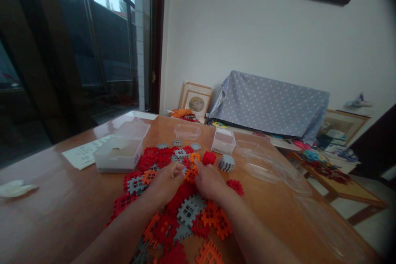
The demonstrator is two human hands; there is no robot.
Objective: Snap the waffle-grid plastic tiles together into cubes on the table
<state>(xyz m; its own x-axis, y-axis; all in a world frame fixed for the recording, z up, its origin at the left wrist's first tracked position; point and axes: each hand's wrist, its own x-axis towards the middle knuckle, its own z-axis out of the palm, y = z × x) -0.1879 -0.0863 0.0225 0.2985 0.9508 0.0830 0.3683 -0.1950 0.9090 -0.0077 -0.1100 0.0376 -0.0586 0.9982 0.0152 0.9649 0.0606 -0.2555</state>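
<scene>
Left hand and right hand, grips indiscernible, over toothed pieces; farther right, one red stack, one grey stack.

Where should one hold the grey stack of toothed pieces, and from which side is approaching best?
Best across opposite sides of its toothed rim, probably from the right: the grey stack has bare tabletop there, while the red stack crowds its left. Spanning all layers should keep them together.
</scene>
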